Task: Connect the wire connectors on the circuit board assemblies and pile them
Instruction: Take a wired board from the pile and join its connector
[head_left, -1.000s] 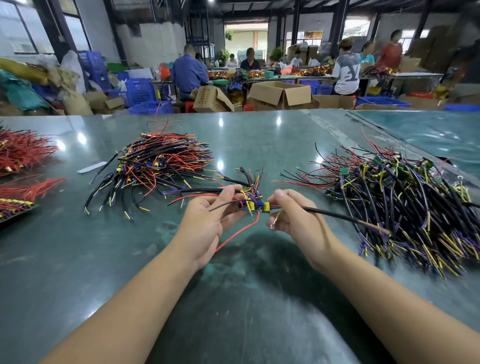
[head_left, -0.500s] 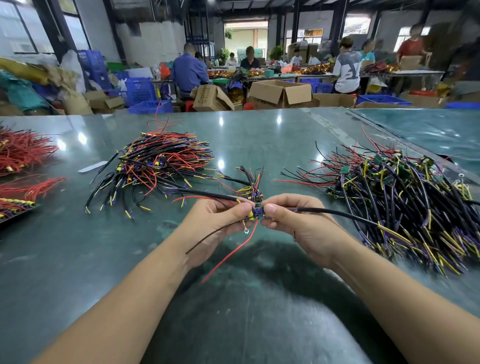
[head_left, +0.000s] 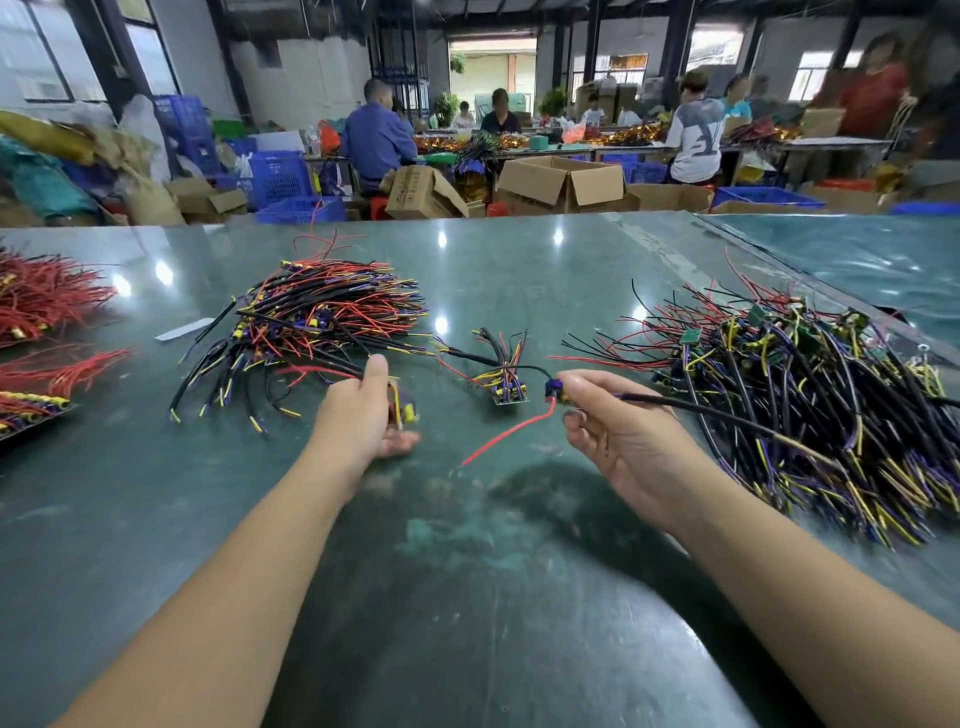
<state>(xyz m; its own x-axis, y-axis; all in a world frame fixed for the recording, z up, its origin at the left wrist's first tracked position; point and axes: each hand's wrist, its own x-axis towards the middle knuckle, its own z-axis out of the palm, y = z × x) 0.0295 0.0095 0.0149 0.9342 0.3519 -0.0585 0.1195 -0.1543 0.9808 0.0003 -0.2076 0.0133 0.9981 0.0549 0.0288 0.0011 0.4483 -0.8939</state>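
Right hand (head_left: 618, 436) pinching a small blue-and-black wire connector (head_left: 554, 391) with thumb and forefinger, above the glossy green table (head_left: 467, 571). Left hand (head_left: 363, 415) curled around black-sheathed wires (head_left: 332, 370) beside the left-hand tangled pile of connected assemblies (head_left: 322, 317). Small circuit board assembly (head_left: 506, 387) lying between both hands.

Both hands apart, left (head_left: 363, 415) and right (head_left: 613, 431) pinching wires.
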